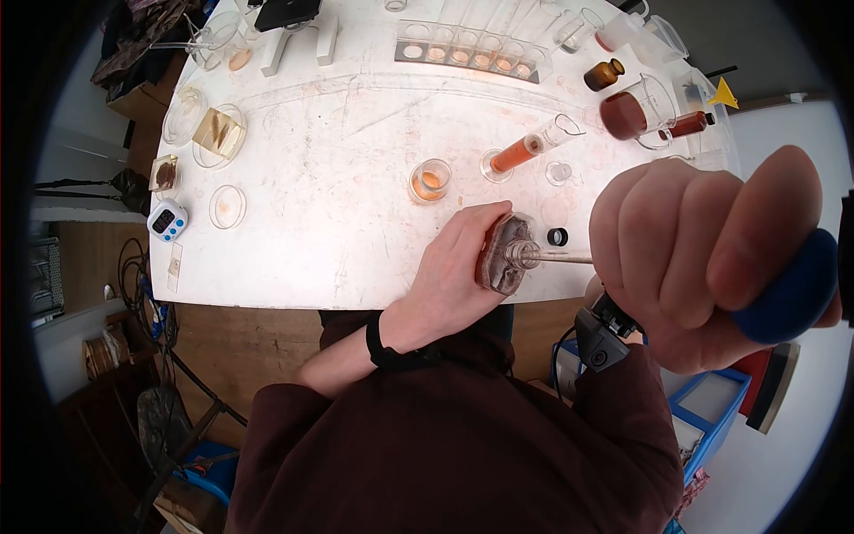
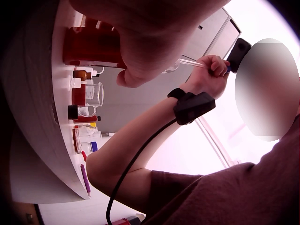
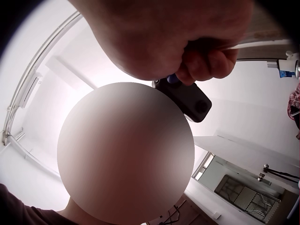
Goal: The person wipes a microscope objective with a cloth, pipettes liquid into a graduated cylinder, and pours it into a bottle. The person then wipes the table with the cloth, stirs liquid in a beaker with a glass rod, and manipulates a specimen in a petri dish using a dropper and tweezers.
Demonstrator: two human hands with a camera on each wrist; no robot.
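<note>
On the near edge of the table my left hand [image 1: 458, 271] grips a clear glass bottle [image 1: 503, 233] around its side. Dark red liquid fills the bottle [image 2: 91, 46] in the left wrist view. Raised high at the right, my right hand [image 1: 680, 245] holds a glass dropper [image 1: 567, 256] by its blue rubber bulb [image 1: 787, 294]. The dropper's stem runs down to the bottle's open neck; its tip is hidden there. A black screw cap [image 1: 558, 237] lies beside the bottle. In the right wrist view, curled fingers [image 3: 220, 63] cover most of the bulb.
Past the bottle stand a small beaker [image 1: 431, 181] of orange liquid and a measuring cylinder [image 1: 518, 153]. A rack [image 1: 467, 55] is at the back. A red-filled beaker [image 1: 627, 116] and amber bottle [image 1: 604, 75] stand right; a timer [image 1: 167, 220] and petri dish [image 1: 228, 207] lie left.
</note>
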